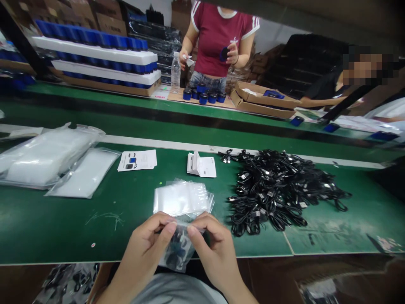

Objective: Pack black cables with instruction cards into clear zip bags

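Observation:
Between my hands hangs a small clear zip bag [179, 251] with a dark item inside, probably a cable, though the plastic blurs it. My left hand [150, 240] pinches the bag's top edge on one side. On the other side, my right hand [213, 245] pinches the same edge between thumb and fingers. Just beyond my fingertips lies a stack of flat clear bags [180, 198]. Folded white leaflets [202, 164] stand behind that stack. A heap of black USB cables [272, 190] spreads to the right of my hands.
Printed cards [137, 160] lie left of the leaflets, near large packs of clear bags [53, 156]. Across the green bench [126, 228], a person in a maroon shirt [218, 38] holds a round dark item. Blue-and-black items and an open carton [262, 101] stand there. Another person is at far right.

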Motion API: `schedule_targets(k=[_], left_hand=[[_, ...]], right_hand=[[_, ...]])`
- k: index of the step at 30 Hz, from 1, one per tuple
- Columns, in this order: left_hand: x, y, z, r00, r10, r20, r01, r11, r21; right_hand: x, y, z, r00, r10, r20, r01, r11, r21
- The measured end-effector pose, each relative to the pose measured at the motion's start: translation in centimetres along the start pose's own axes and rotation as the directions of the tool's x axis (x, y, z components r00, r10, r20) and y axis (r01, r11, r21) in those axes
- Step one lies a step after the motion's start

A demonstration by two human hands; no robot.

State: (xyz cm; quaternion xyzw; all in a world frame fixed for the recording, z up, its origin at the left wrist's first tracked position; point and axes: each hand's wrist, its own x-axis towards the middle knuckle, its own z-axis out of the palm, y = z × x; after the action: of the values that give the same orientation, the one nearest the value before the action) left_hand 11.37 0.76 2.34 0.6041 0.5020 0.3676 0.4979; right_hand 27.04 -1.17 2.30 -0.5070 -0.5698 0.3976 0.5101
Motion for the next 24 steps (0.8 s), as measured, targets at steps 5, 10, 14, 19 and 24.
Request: schedule_targets(k=[5,10,14,19,24], left_hand=[[-0.1,0.3,-0.5,0.998,0.056,0.033,-0.058,0.996,0.072],[-0.2,0.5,-0.4,0.996,0.082,0.037,-0.086,0.990,0.110],[-0.4,0.2,-0.4,0.991,0.073,0.115,-0.095,0.976,0.196],[-1.2,-0.5,-2.3,0.990,0.082,0.113,-0.117,0.930,0.348],[-4.3,-3.4,-6.8,0.985,-0.138,0.105,0.087,0.917,0.389]], right_hand=[[-0.2,-0.1,0.0,0.998,-0.060,0.031,0.061,0.998,-0.025],[-0.2,0.0,-0.1,0.996,-0.041,0.074,0.046,0.996,-0.077],[-0.4,0.1,-0.1,0.991,-0.064,0.114,0.080,0.986,-0.145],[-0.8,0.1,0.2,0.966,-0.125,0.226,0.173,0.963,-0.206],[1.3,0.8,-0.4,0.963,-0.179,0.202,0.258,0.827,-0.499]])
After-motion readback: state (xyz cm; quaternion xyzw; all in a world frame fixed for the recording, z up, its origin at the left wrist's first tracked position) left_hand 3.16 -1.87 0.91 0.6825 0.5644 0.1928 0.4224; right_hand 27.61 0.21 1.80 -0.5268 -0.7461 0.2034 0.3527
